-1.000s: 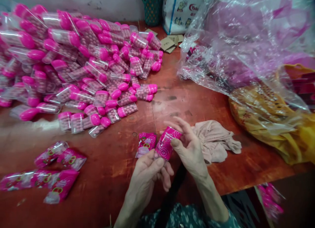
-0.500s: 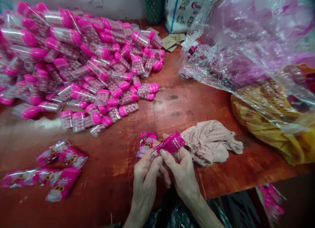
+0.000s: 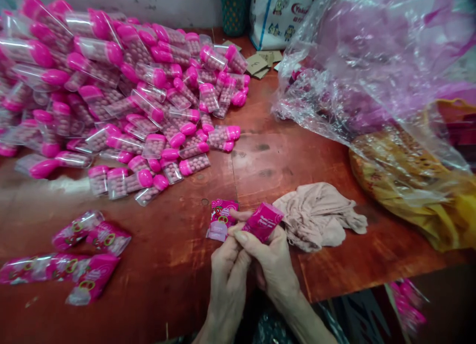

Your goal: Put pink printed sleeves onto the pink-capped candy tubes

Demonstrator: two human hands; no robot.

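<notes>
A bright pink printed wrapper (image 3: 265,221) is between my two hands, low in the middle of the view. My right hand (image 3: 274,259) pinches it, thumb in front and fingers behind. Closed at the wrapper's lower left end is my left hand (image 3: 229,269), its fingertips meeting the right thumb; what lies inside the wrapper is hidden. Just left of the fingers, another pink printed packet (image 3: 222,220) lies flat on the table. A crumpled beige cloth (image 3: 322,215) rests right beside my right hand.
Clear tubes of pink beads with pink caps (image 3: 148,101) are heaped at the back left of the red-brown table (image 3: 167,264). Several wrapped packets (image 3: 91,279) lie at the front left. A clear plastic bag (image 3: 357,61) and a yellow bag (image 3: 401,185) occupy the right.
The wrapper has turned in my hands and shows a flatter, wider face. Both hands have shifted slightly right, and the clear tip seen at the left fingers is now hidden.
</notes>
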